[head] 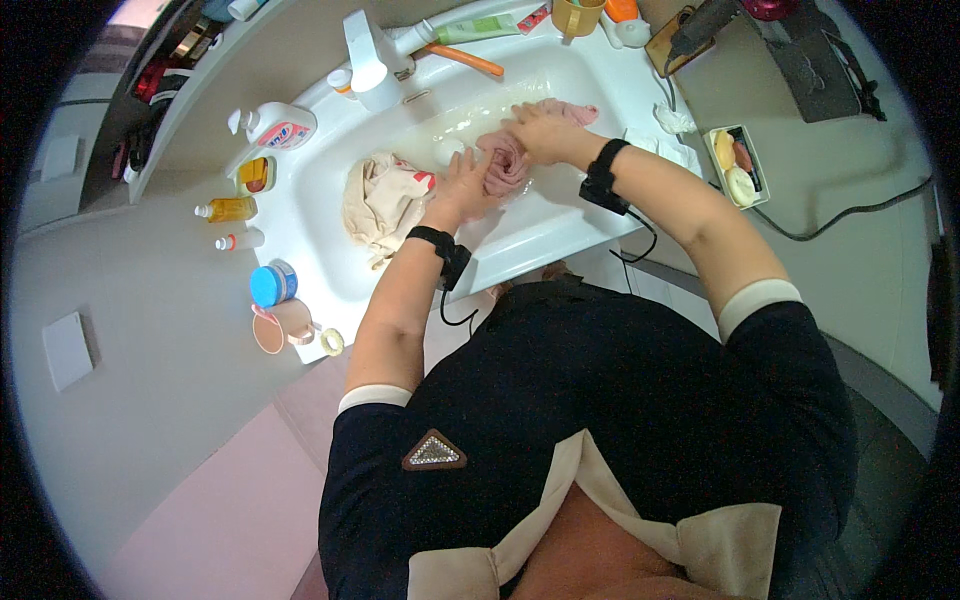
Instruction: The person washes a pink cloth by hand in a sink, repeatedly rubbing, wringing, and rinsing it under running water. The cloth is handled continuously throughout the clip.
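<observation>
Both of my hands are in a white washbasin (555,217) with shallow, cloudy water. A wet pink cloth (504,166) is bunched in folds between them. My left hand (466,187) grips its left side, fingers partly spread. From the far right side, my right hand (541,135) grips the same cloth, and a further pink end (574,111) trails beyond its wrist. Left of my left hand lies a crumpled cream cloth (382,199) with a red print, against the basin's slope. A white rounded object (448,152) sits in the water near my left fingertips.
A white faucet (367,64) rises at the back, beside an orange stick-like handle (465,58) and a green tube (476,30). A pump bottle (285,126), blue-lidded jar (273,285) and pink mug (279,328) line the left rim. A soap tray (759,196) and cable (832,225) are at right.
</observation>
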`<action>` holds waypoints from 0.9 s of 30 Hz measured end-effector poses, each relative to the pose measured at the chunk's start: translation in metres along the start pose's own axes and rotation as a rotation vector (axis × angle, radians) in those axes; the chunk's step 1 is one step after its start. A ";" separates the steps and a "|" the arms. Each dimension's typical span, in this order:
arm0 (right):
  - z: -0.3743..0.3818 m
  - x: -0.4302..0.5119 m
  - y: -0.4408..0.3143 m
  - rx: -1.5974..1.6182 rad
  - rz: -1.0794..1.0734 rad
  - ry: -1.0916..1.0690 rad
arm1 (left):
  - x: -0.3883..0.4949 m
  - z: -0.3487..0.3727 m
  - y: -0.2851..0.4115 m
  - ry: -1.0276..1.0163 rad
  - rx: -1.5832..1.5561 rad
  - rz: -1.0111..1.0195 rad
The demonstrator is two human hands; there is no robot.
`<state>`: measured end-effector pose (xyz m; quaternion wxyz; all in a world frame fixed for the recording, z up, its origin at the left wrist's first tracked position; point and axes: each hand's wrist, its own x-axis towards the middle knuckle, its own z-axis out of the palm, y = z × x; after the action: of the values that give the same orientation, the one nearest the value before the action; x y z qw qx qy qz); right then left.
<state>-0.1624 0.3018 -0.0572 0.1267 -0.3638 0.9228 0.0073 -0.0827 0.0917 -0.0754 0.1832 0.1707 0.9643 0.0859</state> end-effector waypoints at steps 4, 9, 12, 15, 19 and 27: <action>0.008 0.007 -0.024 -0.062 -0.107 -0.018 | 0.002 0.029 -0.004 -0.122 -0.004 0.107; 0.006 0.009 -0.020 -0.157 -0.211 -0.369 | 0.017 0.055 -0.017 -0.265 -0.148 0.112; 0.010 0.027 -0.002 -0.138 -0.253 -0.329 | 0.020 0.044 -0.027 -0.161 -0.386 0.125; 0.037 0.042 -0.009 0.229 0.138 -0.137 | 0.016 0.021 -0.032 -0.225 -0.808 -0.039; 0.077 0.043 -0.022 -0.285 -0.227 -0.117 | 0.006 0.003 -0.032 -0.201 -0.884 -0.163; 0.004 0.034 0.005 0.315 -0.080 -0.044 | -0.003 0.019 -0.039 -0.079 -0.981 -0.151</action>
<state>-0.1888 0.2833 -0.0695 0.2027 -0.3755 0.8943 -0.1347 -0.0841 0.0564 -0.1011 0.2840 -0.0026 0.8122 0.5095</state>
